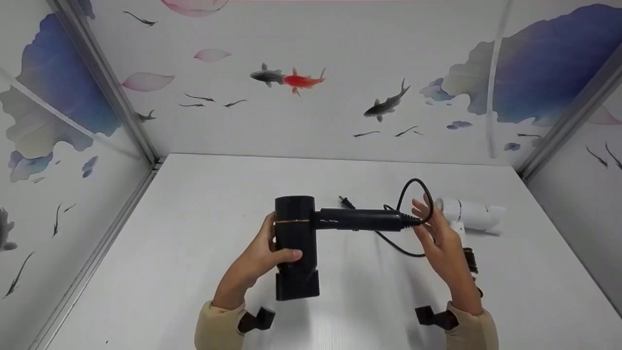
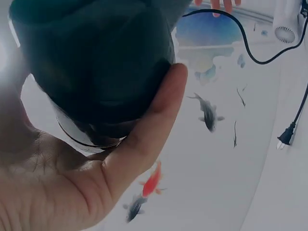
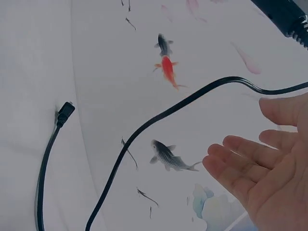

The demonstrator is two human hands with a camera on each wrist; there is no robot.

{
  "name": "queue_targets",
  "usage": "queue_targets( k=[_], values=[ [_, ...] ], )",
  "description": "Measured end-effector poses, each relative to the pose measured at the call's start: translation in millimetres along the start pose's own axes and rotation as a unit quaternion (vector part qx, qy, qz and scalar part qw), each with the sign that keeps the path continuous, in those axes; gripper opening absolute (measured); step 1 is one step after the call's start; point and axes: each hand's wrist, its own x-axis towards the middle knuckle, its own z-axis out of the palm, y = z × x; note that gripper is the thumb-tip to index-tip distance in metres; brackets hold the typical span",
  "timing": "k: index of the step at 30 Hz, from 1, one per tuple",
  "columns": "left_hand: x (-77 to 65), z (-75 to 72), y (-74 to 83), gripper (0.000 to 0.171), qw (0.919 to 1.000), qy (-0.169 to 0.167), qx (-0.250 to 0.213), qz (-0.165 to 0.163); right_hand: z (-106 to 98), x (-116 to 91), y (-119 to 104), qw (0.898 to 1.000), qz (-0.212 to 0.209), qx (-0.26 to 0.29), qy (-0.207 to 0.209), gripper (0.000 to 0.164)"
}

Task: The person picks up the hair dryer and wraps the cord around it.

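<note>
A black hair dryer (image 1: 296,238) is held above the white table, its barrel upright in the head view and its handle (image 1: 359,219) pointing right. My left hand (image 1: 255,260) grips the barrel, thumb across the front and the other fingers mostly hidden behind. At the handle's cord end, my right hand (image 1: 444,243) has its fingers spread and fairly straight. The black cord (image 1: 414,180) loops up beside those fingers; whether they touch it, I cannot tell. In the right wrist view, nothing lies in the right palm (image 3: 284,183). The cord's plug (image 1: 346,202) is behind the handle.
On the table's right side lies a white cylindrical appliance (image 1: 474,216); the left wrist view shows a round vent (image 2: 285,34) on its end. A bundled black cord (image 1: 470,261) is partly hidden behind my right wrist. Printed panels (image 1: 330,126) wall in the table (image 1: 209,184).
</note>
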Motion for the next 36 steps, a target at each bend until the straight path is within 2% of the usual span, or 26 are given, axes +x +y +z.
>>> queue_targets(
  k=[3,6,10,12,17,24,28,31,34,36],
  values=[
    [1.5,1.9,-1.3,0.093,0.9994,-0.025,-0.020,0.012,3,0,0,1.000,-0.017,0.007,-0.013,0.066],
    [2.2,3.9,-1.2,0.093,0.9982,-0.029,-0.049,0.018,7,0,0,0.999,-0.022,0.029,-0.031,0.066],
    [2.7,8.0,0.5,0.092,0.9958,-0.023,-0.085,0.024,12,0,-3,0.993,0.024,0.104,-0.060,0.060],
    [3.5,10.5,1.8,0.091,0.9951,-0.016,-0.093,0.028,14,-1,-5,0.989,0.053,0.121,-0.066,0.055],
    [4.5,15.4,1.9,0.091,0.9938,0.012,-0.106,0.033,19,-1,-7,0.991,0.096,0.057,-0.079,0.047],
    [4.2,17.1,-1.0,0.091,0.9878,0.060,-0.129,0.063,23,-3,-5,0.978,0.104,0.085,-0.158,0.054],
    [5.5,17.7,-2.9,0.089,0.9852,0.081,-0.131,0.075,25,-4,-8,0.982,0.115,0.038,-0.147,0.022],
    [6.5,18.5,-3.4,0.088,0.9852,0.092,-0.128,0.068,28,-4,-18,0.984,0.109,0.002,-0.138,0.006],
    [7.7,19.0,-4.3,0.089,0.9855,0.100,-0.125,0.057,28,-2,-35,0.985,0.082,-0.003,-0.153,0.017],
    [8.7,19.3,-5.4,0.090,0.9850,0.106,-0.126,0.052,28,0,-45,0.984,0.065,-0.004,-0.165,0.018]
  ],
)
